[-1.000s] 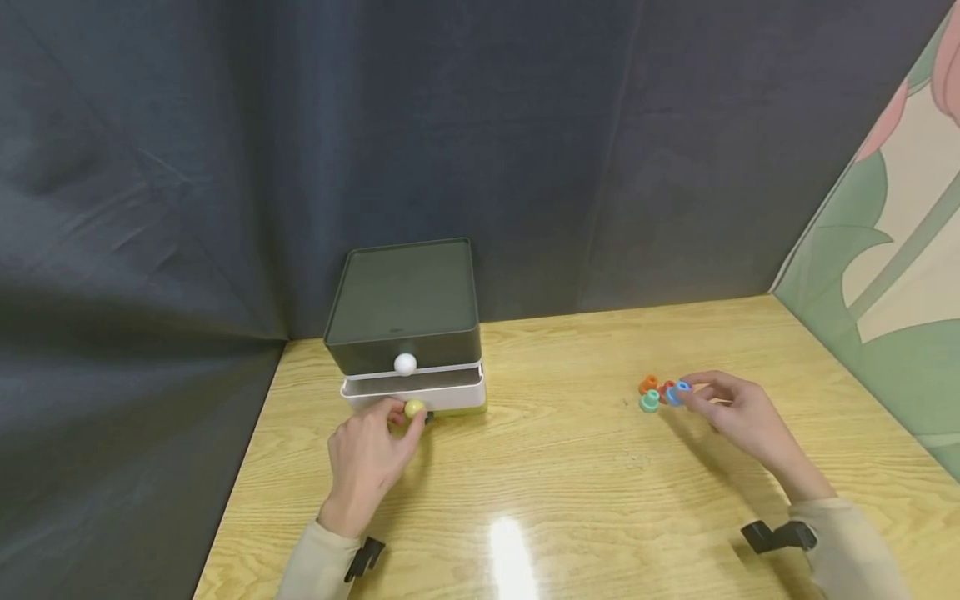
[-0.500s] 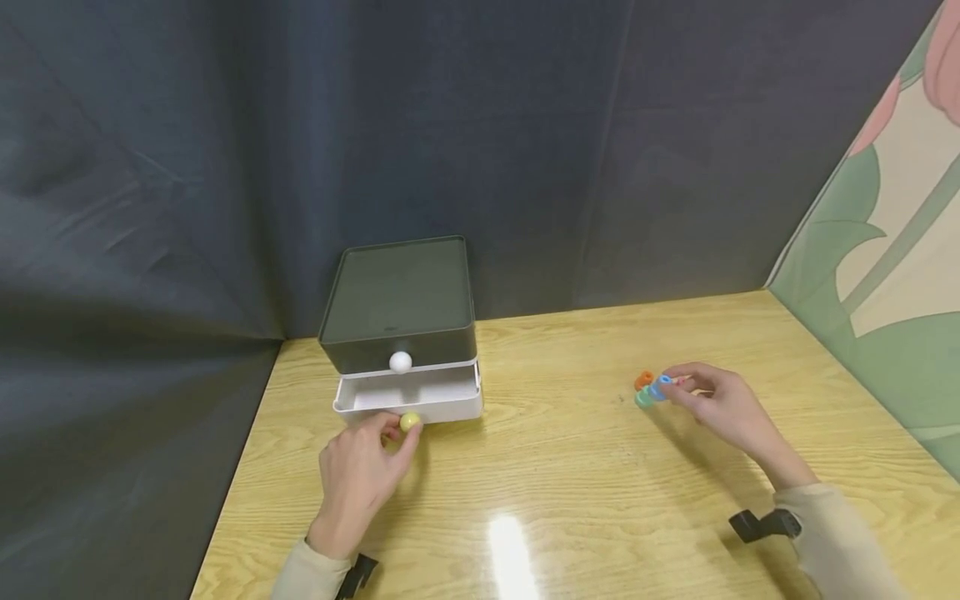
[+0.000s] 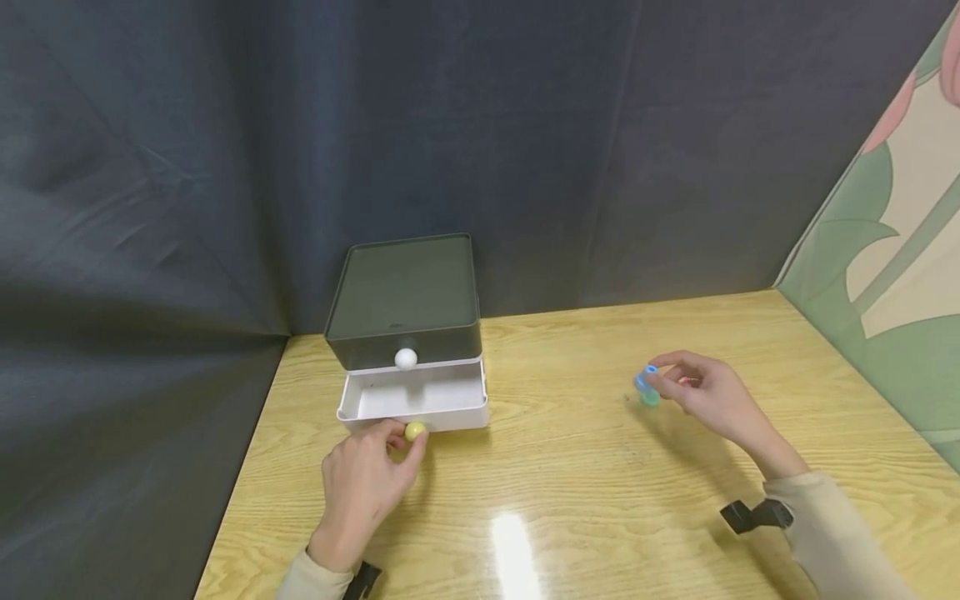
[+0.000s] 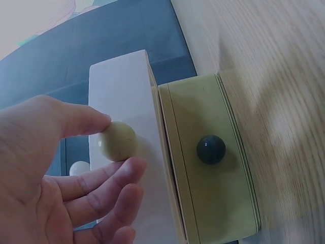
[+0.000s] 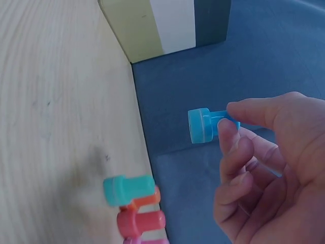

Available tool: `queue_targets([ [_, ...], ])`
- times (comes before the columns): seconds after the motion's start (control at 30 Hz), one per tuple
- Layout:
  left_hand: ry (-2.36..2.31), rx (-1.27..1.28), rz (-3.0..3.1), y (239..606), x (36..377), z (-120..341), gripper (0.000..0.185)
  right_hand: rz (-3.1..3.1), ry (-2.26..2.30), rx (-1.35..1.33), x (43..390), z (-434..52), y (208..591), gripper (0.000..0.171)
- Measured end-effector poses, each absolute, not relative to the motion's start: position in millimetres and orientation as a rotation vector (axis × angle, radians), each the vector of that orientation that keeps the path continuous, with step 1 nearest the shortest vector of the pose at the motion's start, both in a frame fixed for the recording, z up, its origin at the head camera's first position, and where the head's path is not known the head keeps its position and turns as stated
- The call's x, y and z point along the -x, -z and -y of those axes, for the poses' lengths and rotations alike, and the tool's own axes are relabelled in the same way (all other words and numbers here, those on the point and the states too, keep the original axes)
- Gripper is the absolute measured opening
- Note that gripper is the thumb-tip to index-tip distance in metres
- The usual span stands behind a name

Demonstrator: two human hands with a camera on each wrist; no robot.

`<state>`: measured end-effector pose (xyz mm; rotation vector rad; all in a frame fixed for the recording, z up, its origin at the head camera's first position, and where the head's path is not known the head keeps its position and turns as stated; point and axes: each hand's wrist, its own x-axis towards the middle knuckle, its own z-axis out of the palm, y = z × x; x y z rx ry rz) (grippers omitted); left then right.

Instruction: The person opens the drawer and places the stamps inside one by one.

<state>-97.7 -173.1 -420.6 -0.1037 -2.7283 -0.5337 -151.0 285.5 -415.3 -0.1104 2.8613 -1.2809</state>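
Observation:
My left hand (image 3: 367, 475) pinches the yellow-green round knob (image 4: 118, 141) between thumb and fingers. That knob sits on the front of the white middle drawer (image 3: 457, 417), which is pulled out from the small drawer cabinet (image 3: 405, 287); its visible inside is bare. My right hand (image 3: 708, 396) pinches a small blue toy stamp (image 5: 199, 125) by its narrow handle, the wide round end pointing away, held above the table. Below it on the table, a teal stamp (image 5: 129, 190), a red one (image 5: 139, 222), an orange one (image 5: 147, 199) and a pink one (image 5: 147, 241) stand close together.
The dark top drawer has a white knob (image 3: 406, 359); the yellow-green bottom drawer (image 4: 203, 198) has a dark knob (image 4: 210, 149). Both are closed. A dark curtain (image 3: 540, 150) hangs behind the wooden table (image 3: 570, 467), and a flower-patterned panel (image 3: 915, 275) stands at the right.
My left hand has drawn the white drawer further out towards me. My right hand has picked up the blue stamp from among the others and moved it slightly left.

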Motion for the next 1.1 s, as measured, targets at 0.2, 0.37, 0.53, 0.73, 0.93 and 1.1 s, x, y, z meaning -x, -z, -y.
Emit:
queue_targets([
  [0.2,0.508,0.116,2.716,419,94,172,0.022,-2.829,1.318,0.135,153,-275,405,0.042],
  [0.37,0.438,0.137,2.706,418,89,171,0.023,-2.805,1.35,0.165,156,-265,397,0.041],
  [0.53,0.394,0.118,2.786,409,85,170,0.033,-2.79,1.375,0.17,159,-254,391,0.04],
  [0.73,0.449,0.054,2.898,388,83,175,0.042,-2.757,1.408,0.189,163,-242,387,0.038],
  [0.93,0.581,-0.009,2.728,372,94,193,0.028,-2.737,1.411,0.22,167,-230,382,0.039],
  [1.1,0.639,-0.099,2.643,368,108,212,0.03,-2.751,1.413,0.25,169,-218,378,0.038],
])
